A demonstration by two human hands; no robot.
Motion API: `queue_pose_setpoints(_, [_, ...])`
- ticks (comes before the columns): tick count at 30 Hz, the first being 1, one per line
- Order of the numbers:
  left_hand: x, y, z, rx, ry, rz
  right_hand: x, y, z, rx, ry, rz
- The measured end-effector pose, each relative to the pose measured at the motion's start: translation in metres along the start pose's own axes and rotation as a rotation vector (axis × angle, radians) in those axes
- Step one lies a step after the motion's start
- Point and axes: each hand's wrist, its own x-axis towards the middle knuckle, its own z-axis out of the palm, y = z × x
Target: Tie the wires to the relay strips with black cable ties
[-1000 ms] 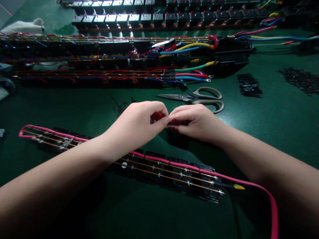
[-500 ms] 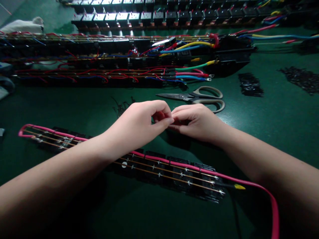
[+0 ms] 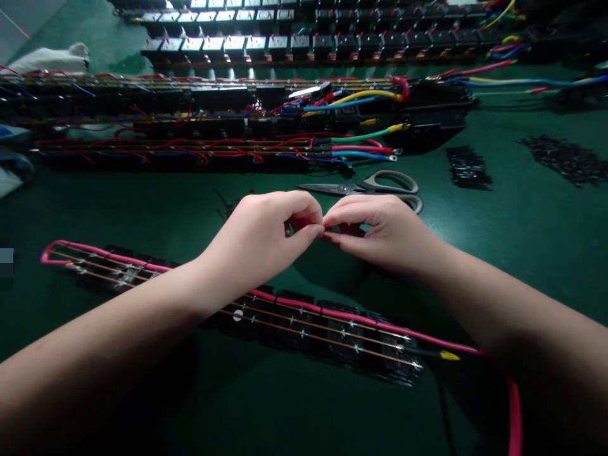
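My left hand point(image 3: 280, 231) and my right hand point(image 3: 380, 228) meet at the fingertips above the green table, both pinched. Whatever they hold between them is too small or hidden to make out. Below and in front of them lies a long black terminal assembly point(image 3: 332, 335) with brass-coloured rods along it. A thick pink-red cable point(image 3: 346, 315) runs along its upper edge, fastened by black ties, and loops at the left end. My left forearm crosses over the assembly. Just beyond my hands lie scissors point(image 3: 365, 185), partly covered by my right hand.
Wired assemblies point(image 3: 199, 152) with red, blue and green leads stretch across the back. Farther off stand rows of black modules point(image 3: 256, 44). Two piles of small black pieces, one bundled point(image 3: 468, 168) and one loose point(image 3: 565, 158), lie at the right. White cloth point(image 3: 47, 60) sits at far left.
My right hand has risen slightly and its fingers and thumb show a wider gap behind the pinch. My fingertips stay together. The whole view has shifted a little.
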Motion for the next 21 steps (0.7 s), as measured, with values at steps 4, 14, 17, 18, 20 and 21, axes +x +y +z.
queue_pose_setpoints(4, [-0.002,0.003,-0.002,-0.042,0.023,-0.014,-0.002,-0.002,-0.002,-0.017,0.097,-0.009])
queue_pose_setpoints(14, [-0.005,-0.001,0.004,0.033,-0.013,0.16,-0.015,-0.004,-0.009,-0.183,0.125,-0.086])
queue_pose_setpoints(17, [-0.009,0.003,0.002,0.122,0.023,0.288,-0.046,0.01,-0.037,-0.33,0.193,-0.042])
queue_pose_setpoints(18, [-0.011,0.006,0.001,0.153,0.045,0.341,-0.06,0.019,-0.049,-0.39,0.241,-0.008])
queue_pose_setpoints(20, [-0.014,0.013,-0.001,0.209,0.092,0.462,-0.091,0.039,-0.077,-0.515,0.342,0.07])
queue_pose_setpoints(21, [-0.016,0.018,-0.001,0.232,0.111,0.524,-0.106,0.05,-0.091,-0.568,0.381,0.107])
